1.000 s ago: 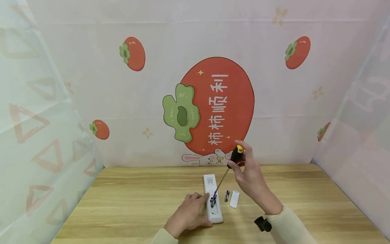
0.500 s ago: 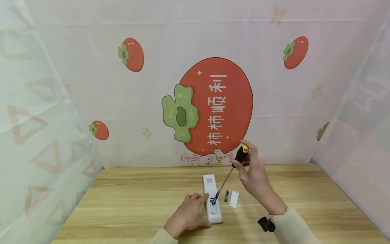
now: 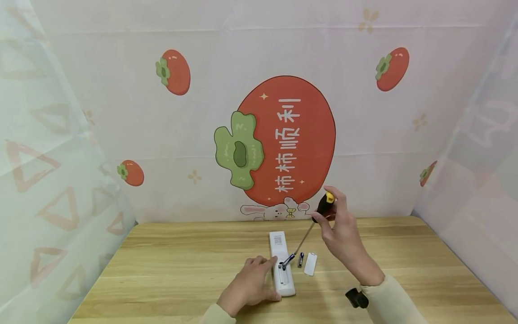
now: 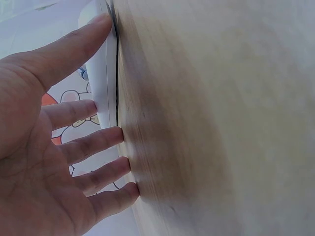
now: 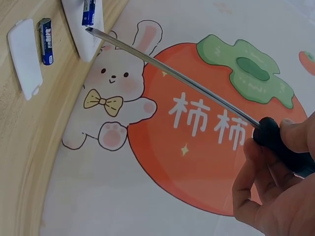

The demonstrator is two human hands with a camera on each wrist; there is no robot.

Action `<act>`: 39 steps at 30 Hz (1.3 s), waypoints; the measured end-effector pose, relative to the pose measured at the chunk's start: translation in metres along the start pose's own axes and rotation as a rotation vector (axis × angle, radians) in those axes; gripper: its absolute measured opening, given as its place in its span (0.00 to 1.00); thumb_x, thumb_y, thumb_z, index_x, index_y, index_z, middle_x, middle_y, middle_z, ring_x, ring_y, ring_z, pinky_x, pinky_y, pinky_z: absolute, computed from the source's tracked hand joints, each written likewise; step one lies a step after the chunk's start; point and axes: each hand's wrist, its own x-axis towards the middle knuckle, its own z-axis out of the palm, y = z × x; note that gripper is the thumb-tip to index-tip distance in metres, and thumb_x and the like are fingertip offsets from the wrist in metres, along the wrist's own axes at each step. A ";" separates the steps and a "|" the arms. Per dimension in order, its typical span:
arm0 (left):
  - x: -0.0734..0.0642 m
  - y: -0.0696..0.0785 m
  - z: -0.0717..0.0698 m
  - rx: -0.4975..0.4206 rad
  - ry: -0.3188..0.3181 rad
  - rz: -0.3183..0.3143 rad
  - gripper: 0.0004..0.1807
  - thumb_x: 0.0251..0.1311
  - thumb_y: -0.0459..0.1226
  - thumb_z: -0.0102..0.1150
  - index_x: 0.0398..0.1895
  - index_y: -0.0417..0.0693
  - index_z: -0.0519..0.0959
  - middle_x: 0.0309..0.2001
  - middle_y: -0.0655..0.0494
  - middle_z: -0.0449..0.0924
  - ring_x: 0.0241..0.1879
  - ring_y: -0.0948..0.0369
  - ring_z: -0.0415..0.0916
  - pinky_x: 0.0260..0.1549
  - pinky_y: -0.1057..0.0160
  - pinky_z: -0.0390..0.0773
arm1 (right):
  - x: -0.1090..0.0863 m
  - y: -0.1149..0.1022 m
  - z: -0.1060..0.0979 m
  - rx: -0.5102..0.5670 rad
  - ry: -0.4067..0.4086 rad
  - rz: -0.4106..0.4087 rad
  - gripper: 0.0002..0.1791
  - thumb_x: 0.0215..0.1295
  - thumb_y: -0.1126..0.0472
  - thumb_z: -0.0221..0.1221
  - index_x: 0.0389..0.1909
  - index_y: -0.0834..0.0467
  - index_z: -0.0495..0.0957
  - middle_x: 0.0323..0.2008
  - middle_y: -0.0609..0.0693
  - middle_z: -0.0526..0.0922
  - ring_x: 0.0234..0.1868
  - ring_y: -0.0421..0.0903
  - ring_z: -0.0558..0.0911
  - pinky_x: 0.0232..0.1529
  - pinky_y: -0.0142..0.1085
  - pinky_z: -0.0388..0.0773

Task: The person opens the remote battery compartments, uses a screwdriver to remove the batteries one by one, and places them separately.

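Observation:
A white remote control (image 3: 277, 247) lies back side up on the table, its battery compartment uncovered. My left hand (image 3: 251, 281) steadies its left side; in the left wrist view, the thumb and index fingertip touch the remote's edge (image 4: 102, 73) and the other fingertips are at the tabletop. With my right hand (image 3: 344, 238) I grip the black-and-yellow handle of a screwdriver (image 3: 306, 235), blade slanting down. One blue battery (image 3: 288, 260) sticks up tilted from the compartment, its raised end by the blade tip. In the right wrist view the flat tip (image 5: 91, 31) is beside that battery (image 5: 89, 12).
Right of the remote lie a loose battery (image 3: 301, 260) and the white battery cover (image 3: 310, 264). A wooden table (image 3: 182, 252) carries everything. Behind it hangs a cloth backdrop (image 3: 121, 81) with persimmon prints. A black clip-like object (image 3: 357, 298) is at my right sleeve.
The screwdriver and my right hand have shifted to the right. The battery in the compartment has swung its far end up and rightward. My left hand and the remote stay put.

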 end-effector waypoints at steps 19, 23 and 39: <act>0.000 0.000 0.000 0.000 0.004 0.005 0.50 0.46 0.53 0.80 0.74 0.50 0.70 0.61 0.47 0.74 0.62 0.44 0.68 0.55 0.41 0.77 | -0.005 0.011 0.001 -0.016 0.025 -0.004 0.42 0.57 0.77 0.69 0.70 0.62 0.58 0.31 0.52 0.83 0.30 0.46 0.83 0.31 0.41 0.84; 0.000 0.000 0.001 0.001 0.004 0.004 0.51 0.46 0.53 0.80 0.74 0.50 0.69 0.61 0.47 0.74 0.62 0.44 0.68 0.55 0.42 0.77 | -0.006 0.014 0.001 -0.017 0.022 0.007 0.42 0.57 0.78 0.68 0.70 0.62 0.58 0.31 0.52 0.82 0.30 0.46 0.82 0.31 0.42 0.84; 0.000 0.000 0.002 -0.001 0.010 -0.008 0.50 0.46 0.53 0.80 0.74 0.50 0.70 0.60 0.47 0.74 0.62 0.45 0.68 0.56 0.43 0.77 | -0.008 0.017 0.000 -0.029 0.040 0.003 0.42 0.57 0.78 0.68 0.70 0.60 0.59 0.32 0.52 0.83 0.32 0.45 0.83 0.32 0.40 0.83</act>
